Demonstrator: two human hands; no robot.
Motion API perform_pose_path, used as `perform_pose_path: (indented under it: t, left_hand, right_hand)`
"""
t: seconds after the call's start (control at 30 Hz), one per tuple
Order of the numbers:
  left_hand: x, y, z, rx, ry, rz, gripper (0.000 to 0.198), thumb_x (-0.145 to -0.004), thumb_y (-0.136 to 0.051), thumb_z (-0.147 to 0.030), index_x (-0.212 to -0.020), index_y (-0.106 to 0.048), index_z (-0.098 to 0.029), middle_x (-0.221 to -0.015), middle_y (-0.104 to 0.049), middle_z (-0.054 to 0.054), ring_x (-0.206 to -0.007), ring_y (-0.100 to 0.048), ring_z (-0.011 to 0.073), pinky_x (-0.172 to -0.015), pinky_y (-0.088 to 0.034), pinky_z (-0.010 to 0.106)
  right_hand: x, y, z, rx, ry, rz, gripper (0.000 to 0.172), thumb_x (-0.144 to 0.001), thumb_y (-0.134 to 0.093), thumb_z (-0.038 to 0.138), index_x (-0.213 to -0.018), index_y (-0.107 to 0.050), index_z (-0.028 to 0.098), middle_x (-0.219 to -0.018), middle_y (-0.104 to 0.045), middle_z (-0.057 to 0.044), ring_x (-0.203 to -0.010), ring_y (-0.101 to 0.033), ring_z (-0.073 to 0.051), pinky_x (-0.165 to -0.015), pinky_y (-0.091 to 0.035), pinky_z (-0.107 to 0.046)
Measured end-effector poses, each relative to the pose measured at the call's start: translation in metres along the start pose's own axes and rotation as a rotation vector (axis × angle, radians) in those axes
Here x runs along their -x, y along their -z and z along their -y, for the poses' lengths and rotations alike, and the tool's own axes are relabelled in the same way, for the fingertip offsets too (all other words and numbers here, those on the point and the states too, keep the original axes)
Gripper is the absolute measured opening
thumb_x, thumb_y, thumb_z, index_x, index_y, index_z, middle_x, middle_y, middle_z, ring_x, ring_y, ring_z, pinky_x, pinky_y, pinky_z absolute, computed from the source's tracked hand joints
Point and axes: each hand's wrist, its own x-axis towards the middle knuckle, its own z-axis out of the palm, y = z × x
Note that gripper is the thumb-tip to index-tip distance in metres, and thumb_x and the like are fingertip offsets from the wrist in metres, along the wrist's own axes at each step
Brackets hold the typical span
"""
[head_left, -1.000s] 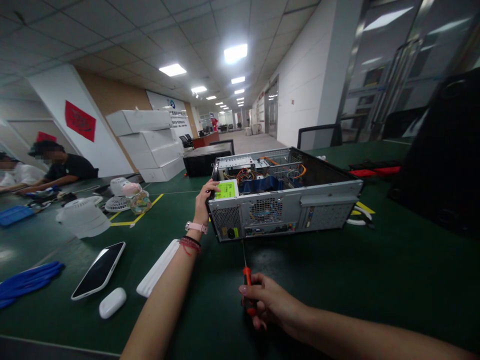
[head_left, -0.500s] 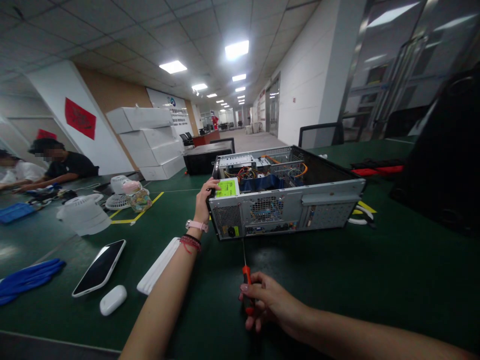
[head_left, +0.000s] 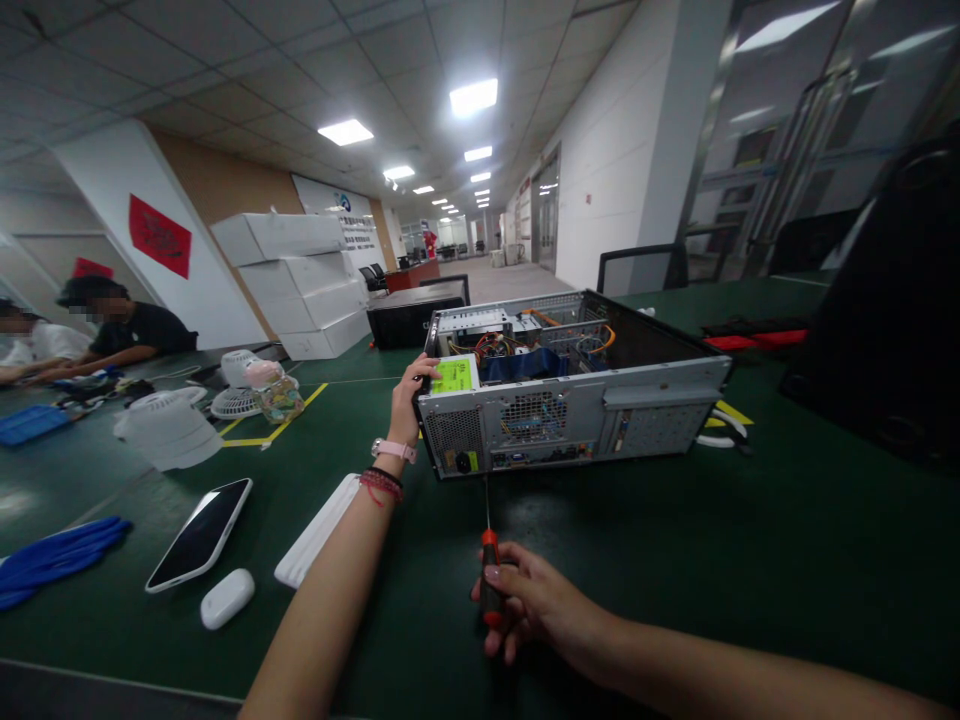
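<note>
Now, over the dark-green desk (head_left: 675, 580) under white ceiling lights (head_left: 474, 98), the half-curled right hand (head_left: 541, 600) is shifting its gripped red-and-black screwdriver (head_left: 490, 553) slightly left.

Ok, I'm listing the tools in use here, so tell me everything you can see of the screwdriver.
The screwdriver has a dark handle with red ends, plastic or rubber by its look, and a thin, metallic-looking shaft. It points away from the person, its shaft reaching toward the lower edge of the computer case, near the left corner. The right hand holds the handle between thumb and fingers. The tip cannot be made out, nor whether it touches the case.
</note>
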Motion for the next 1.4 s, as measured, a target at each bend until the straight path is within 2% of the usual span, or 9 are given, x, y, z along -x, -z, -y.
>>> perform_pose_path:
  t: [0.27, 0.43, 0.7, 0.8, 0.9, 1.07, 1.23, 1.4]
  left_hand:
    - [0.0, 0.001, 0.002, -0.013, -0.006, 0.001, 0.032, -0.082, -0.032, -0.026, -0.075, -0.061, -0.017, -0.107, -0.065, 0.006, -0.124, -0.046, 0.0219, -0.111, -0.026, 0.04]
    - [0.0, 0.0, 0.001, 0.009, -0.005, 0.009, 0.031, -0.081, -0.032, -0.025, -0.075, -0.061, -0.017, -0.108, -0.065, 0.006, -0.124, -0.045, 0.022, -0.111, -0.026, 0.04]
    - [0.0, 0.001, 0.001, -0.008, -0.001, 0.005, 0.033, -0.084, -0.031, -0.028, -0.075, -0.061, -0.017, -0.108, -0.065, 0.006, -0.123, -0.046, 0.0215, -0.111, -0.026, 0.039]
    - [0.0, 0.001, 0.001, -0.014, -0.006, 0.007, 0.033, -0.084, -0.032, -0.029, -0.075, -0.061, -0.018, -0.108, -0.065, 0.006, -0.123, -0.046, 0.0218, -0.111, -0.026, 0.039]
    - [0.0, 0.001, 0.0, -0.009, -0.003, 0.003, 0.031, -0.083, -0.033, -0.028, -0.074, -0.061, -0.018, -0.108, -0.065, 0.006, -0.124, -0.046, 0.0224, -0.111, -0.026, 0.04]
    - [0.0, 0.0, -0.001, -0.002, -0.007, 0.005, 0.031, -0.082, -0.033, -0.027, -0.074, -0.061, -0.018, -0.107, -0.065, 0.006, -0.123, -0.046, 0.0226, -0.111, -0.027, 0.041]
    - [0.0, 0.0, -0.001, -0.009, 0.002, -0.002, 0.033, -0.083, -0.031, -0.029, -0.074, -0.061, -0.018, -0.107, -0.065, 0.006, -0.123, -0.046, 0.0226, -0.111, -0.027, 0.04]
    - [0.0, 0.0, -0.001, -0.003, 0.0, 0.003, 0.032, -0.082, -0.032, -0.028, -0.074, -0.061, -0.018, -0.108, -0.065, 0.006, -0.124, -0.045, 0.0223, -0.111, -0.027, 0.04]
  right_hand:
    - [0.003, -0.002, 0.006, -0.035, -0.028, 0.029, 0.042, -0.072, -0.05, 0.037, -0.106, -0.033, 0.02, -0.095, -0.065, -0.008, -0.059, -0.065, -0.016, -0.049, -0.042, -0.024]
    - [0.003, -0.001, 0.006, -0.048, -0.03, 0.021, 0.044, -0.07, -0.048, 0.038, -0.107, -0.033, 0.019, -0.096, -0.065, -0.01, -0.059, -0.065, -0.017, -0.05, -0.042, -0.025]
    - [0.003, -0.001, 0.005, -0.062, -0.025, 0.046, 0.048, -0.072, -0.051, 0.046, -0.108, -0.033, 0.02, -0.088, -0.066, -0.005, -0.045, -0.06, -0.012, -0.045, -0.039, -0.023]
    - [0.007, -0.005, 0.009, -0.075, -0.026, 0.008, 0.05, -0.074, -0.052, 0.055, -0.106, -0.037, 0.02, -0.085, -0.064, -0.003, -0.042, -0.056, -0.009, -0.042, -0.035, -0.021]
    - [0.008, -0.007, 0.012, -0.071, -0.013, -0.022, 0.057, -0.069, -0.058, 0.06, -0.105, -0.039, 0.02, -0.083, -0.063, -0.001, -0.041, -0.054, -0.007, -0.04, -0.033, -0.02]
    - [0.008, -0.006, 0.01, -0.062, -0.01, -0.023, 0.061, -0.063, -0.068, 0.054, -0.105, -0.039, 0.02, -0.083, -0.062, 0.001, -0.039, -0.051, -0.005, -0.039, -0.031, -0.019]
    - [0.007, -0.005, 0.005, -0.066, -0.021, -0.067, 0.055, -0.063, -0.071, 0.044, -0.101, -0.04, 0.021, -0.08, -0.06, 0.003, -0.043, -0.052, -0.005, -0.042, -0.034, -0.02]
    - [0.005, -0.005, 0.001, -0.056, -0.032, -0.138, 0.051, -0.062, -0.07, 0.044, -0.096, -0.04, 0.02, -0.077, -0.061, 0.002, -0.04, -0.05, -0.005, -0.041, -0.033, -0.02]
